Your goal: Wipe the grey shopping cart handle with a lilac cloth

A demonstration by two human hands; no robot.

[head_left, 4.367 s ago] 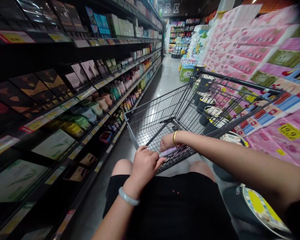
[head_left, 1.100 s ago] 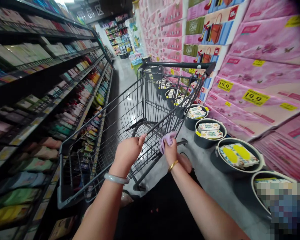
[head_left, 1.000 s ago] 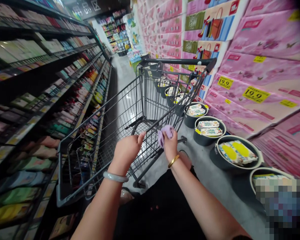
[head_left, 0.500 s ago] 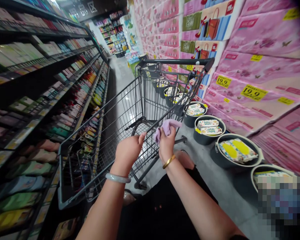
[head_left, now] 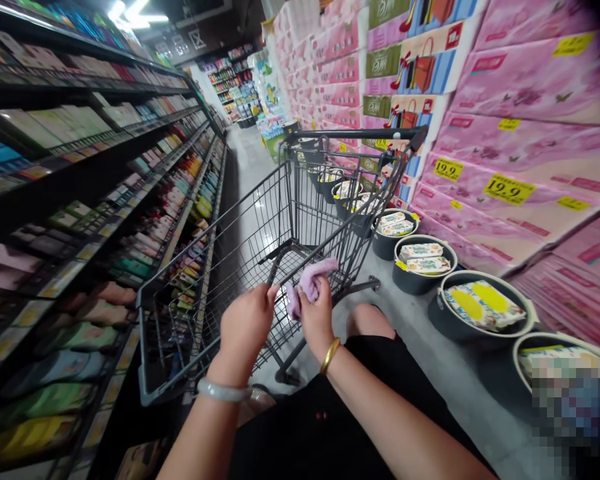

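A dark wire shopping cart (head_left: 260, 227) stands in the aisle in front of me, its basket holding nothing I can see. My left hand (head_left: 247, 321) is curled on the cart's near wire rim. My right hand (head_left: 316, 316) grips a crumpled lilac cloth (head_left: 310, 280) and presses it on the same rim, just right of the left hand. A pale bangle sits on my left wrist and a gold one on my right. My knee shows just beyond the right hand.
Dark shelves (head_left: 105, 200) full of bottles and boxes line the left. Pink tissue packs (head_left: 505, 133) with yellow price tags are stacked on the right. Dark buckets (head_left: 480, 313) of packaged goods stand along the floor by the stack. The grey aisle floor (head_left: 250, 160) runs ahead.
Both hands have slid back toward me along the cart rim, the right one carrying the cloth. The view has shifted slightly downward.
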